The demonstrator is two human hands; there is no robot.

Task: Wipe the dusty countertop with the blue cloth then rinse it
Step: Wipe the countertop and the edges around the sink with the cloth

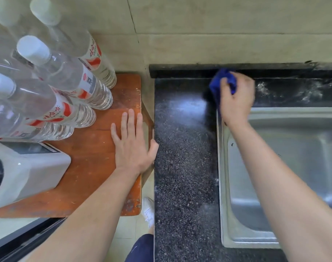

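Blue cloth [222,82] bunched in the right hand's [237,99] closed fingers at the countertop's [184,148] rear; dust [286,89] behind the sink [293,148] may be swept into the basin; left hand [132,146] laid flat, fingers spread, on the wooden table [89,167].

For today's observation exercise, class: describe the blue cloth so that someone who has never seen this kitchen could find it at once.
Start at the steel sink set into the dark speckled countertop. Just behind the sink's back left corner, by the wall, the right hand grips a bunched blue cloth against the stone. It is the only bright blue thing there, with white dust streaked to its right.
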